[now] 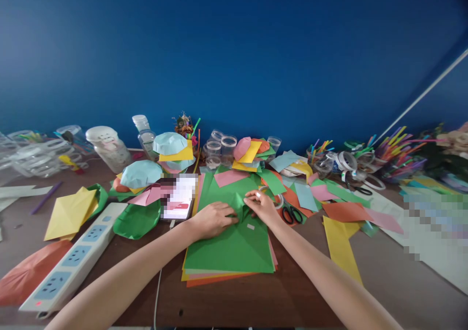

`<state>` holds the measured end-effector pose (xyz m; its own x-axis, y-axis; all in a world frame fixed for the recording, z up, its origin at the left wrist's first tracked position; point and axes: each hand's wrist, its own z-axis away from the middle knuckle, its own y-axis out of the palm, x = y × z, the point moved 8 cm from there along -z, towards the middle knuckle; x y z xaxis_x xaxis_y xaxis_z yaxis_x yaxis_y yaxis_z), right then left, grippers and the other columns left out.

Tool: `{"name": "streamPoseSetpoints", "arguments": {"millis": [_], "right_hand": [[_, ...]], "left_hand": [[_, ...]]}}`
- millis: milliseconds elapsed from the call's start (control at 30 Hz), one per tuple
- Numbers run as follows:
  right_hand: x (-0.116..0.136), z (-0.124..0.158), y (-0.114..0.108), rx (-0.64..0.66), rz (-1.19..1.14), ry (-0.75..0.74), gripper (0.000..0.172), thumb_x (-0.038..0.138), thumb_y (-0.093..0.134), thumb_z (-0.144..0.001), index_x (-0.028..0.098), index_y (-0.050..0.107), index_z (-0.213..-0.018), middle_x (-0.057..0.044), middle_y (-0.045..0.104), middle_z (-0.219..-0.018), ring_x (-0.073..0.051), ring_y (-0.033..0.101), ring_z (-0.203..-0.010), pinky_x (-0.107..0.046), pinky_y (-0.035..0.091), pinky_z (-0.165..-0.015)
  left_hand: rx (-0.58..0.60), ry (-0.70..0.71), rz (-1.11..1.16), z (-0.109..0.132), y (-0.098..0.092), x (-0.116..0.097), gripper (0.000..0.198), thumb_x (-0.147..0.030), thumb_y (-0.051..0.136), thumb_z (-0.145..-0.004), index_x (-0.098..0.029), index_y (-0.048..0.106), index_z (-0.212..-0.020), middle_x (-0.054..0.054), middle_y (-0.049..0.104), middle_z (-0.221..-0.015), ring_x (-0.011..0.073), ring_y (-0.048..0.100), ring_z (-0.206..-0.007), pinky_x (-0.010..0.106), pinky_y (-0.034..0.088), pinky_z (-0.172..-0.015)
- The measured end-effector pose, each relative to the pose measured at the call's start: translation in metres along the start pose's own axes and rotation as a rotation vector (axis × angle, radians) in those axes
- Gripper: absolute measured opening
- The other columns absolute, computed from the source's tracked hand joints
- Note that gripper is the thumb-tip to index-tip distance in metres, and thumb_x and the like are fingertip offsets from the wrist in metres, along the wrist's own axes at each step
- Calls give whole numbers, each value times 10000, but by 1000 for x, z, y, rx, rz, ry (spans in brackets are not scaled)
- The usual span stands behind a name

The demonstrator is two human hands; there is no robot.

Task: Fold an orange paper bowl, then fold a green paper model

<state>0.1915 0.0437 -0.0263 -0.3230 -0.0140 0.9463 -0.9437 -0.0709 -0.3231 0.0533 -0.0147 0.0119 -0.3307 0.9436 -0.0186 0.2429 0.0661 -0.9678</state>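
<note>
A folded piece of green paper [240, 205] stands up in a small peak between my two hands. My left hand [215, 220] lies to its left, fingers curled, fingertips pressing at its lower side. From the right, my right hand [262, 206] pinches the edge of the same piece between thumb and fingers. Beneath both hands lies a stack of coloured sheets [226, 257], green on top, with yellow, pink and orange edges showing. A small whitish scrap [250, 226] rests on the top sheet. Black-handled scissors [291, 215] lie just right of my right wrist.
On the left are a power strip [82, 257], a lit phone [180, 196] with its cable, and folded paper shapes [141, 175]. Clear cups [228, 147] stand at the back. Paper strips [345, 212], tape rolls [346, 161] and coloured straws [397, 147] spread to the right.
</note>
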Motion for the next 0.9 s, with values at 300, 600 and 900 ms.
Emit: {"name": "streamPoseSetpoints", "arguments": {"millis": [300, 600, 900], "right_hand": [[0, -1, 5, 43, -4, -32, 314, 432, 584, -729, 188, 522, -916, -17, 602, -753, -107, 528, -505, -196, 439, -367], [10, 5, 15, 39, 67, -128, 363, 441, 642, -708, 187, 528, -941, 16, 590, -659, -102, 523, -528, -200, 393, -473], [2, 4, 16, 221, -48, -33, 555, 389, 767, -578, 192, 485, -1014, -5, 613, -766, -144, 598, -661, -245, 465, -576]], "left_hand": [[52, -22, 85, 0, -5, 0, 319, -188, 455, -848, -262, 570, -1137, 45, 581, -1099, 194, 517, -982, 332, 437, -864], [14, -46, 104, -1, -6, 0, 286, -199, 458, -846, -242, 604, -1088, 52, 598, -1042, 184, 532, -955, 314, 439, -850], [3, -57, 147, 0, -6, 0, 287, -193, 445, -851, -231, 597, -1091, 55, 600, -1055, 180, 539, -986, 307, 445, -861]]}}
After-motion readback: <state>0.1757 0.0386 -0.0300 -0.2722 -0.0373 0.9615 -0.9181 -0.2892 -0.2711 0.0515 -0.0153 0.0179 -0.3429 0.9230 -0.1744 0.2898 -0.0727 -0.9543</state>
